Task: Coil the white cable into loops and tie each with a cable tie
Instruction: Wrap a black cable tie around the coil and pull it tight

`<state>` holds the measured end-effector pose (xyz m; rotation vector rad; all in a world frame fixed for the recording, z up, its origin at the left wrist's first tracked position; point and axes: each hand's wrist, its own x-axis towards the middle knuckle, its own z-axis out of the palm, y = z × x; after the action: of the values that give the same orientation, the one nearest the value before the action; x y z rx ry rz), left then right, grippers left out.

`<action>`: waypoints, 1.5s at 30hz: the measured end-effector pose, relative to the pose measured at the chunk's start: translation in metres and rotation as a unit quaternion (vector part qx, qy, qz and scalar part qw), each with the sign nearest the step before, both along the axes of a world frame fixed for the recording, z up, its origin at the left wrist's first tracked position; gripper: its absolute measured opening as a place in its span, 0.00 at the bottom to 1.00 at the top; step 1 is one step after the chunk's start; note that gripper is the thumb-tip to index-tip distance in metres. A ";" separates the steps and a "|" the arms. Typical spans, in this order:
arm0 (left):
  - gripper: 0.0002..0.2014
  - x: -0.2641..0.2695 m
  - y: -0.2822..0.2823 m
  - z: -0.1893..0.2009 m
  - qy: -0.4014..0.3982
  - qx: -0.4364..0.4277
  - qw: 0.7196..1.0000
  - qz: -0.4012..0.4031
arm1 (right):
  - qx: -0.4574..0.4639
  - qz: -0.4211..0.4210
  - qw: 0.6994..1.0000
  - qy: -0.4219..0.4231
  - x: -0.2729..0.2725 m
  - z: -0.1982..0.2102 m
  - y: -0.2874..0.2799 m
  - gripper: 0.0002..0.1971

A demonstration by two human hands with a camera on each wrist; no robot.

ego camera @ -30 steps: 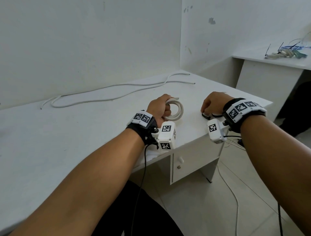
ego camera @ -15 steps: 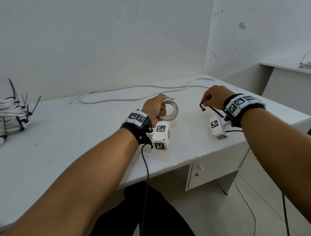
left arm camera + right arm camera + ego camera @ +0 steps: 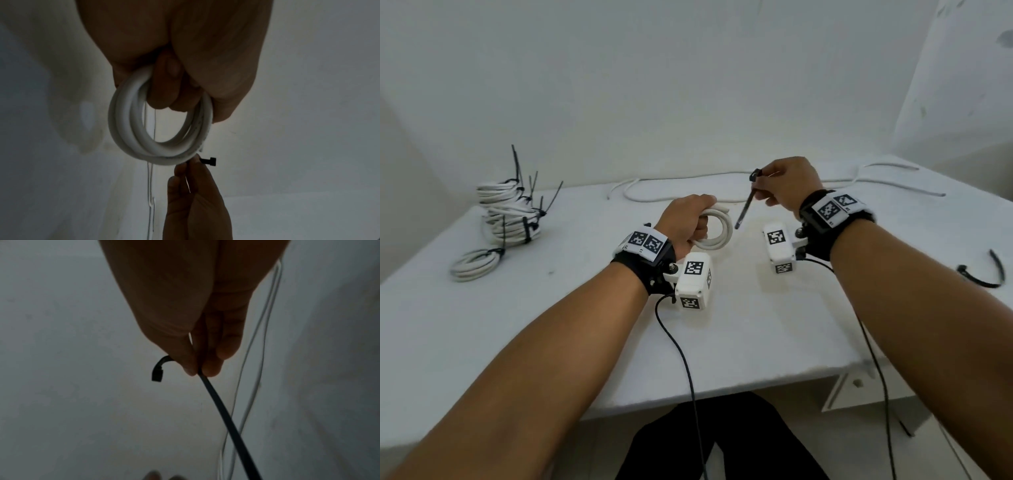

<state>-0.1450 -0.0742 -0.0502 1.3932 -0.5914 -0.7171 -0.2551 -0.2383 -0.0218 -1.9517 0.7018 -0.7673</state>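
Observation:
My left hand [image 3: 690,222] grips a small coil of white cable [image 3: 717,230] above the middle of the white table [image 3: 739,325]; in the left wrist view the fingers curl through the coil [image 3: 144,138]. To its right, my right hand [image 3: 786,186] pinches a black cable tie [image 3: 745,209] near its head, the strap hanging down toward the coil. The right wrist view shows the tie [image 3: 222,410] between thumb and fingers. A long loose white cable [image 3: 722,190] lies along the table's back.
A stack of tied white coils [image 3: 508,214] with black tie ends sticking up sits at the back left, one more coil [image 3: 474,265] in front of it. Another black cable tie [image 3: 983,274] lies at the table's right edge. Wrist-camera cords hang over the front edge.
My right hand has lifted the cable tie off the table and brought it up beside the coil. The left hand keeps its hold on the coil. The head view has swung left.

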 end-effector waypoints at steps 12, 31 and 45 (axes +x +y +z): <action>0.03 0.039 0.034 -0.016 -0.037 0.023 0.999 0.011 | 0.144 0.195 0.966 0.085 0.064 -0.028 0.068 0.07; 0.05 0.049 0.044 -0.011 0.111 -0.027 0.985 0.126 | -0.057 0.321 0.945 0.021 0.054 -0.034 0.083 0.09; 0.04 0.035 0.036 -0.017 -0.136 0.013 0.986 0.092 | -0.104 0.207 0.971 -0.056 0.054 -0.032 0.071 0.05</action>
<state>-0.1096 -0.0384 -0.0675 1.5603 -0.6566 -0.3901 -0.2015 -0.1677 -0.0538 -2.1283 0.1375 -0.7025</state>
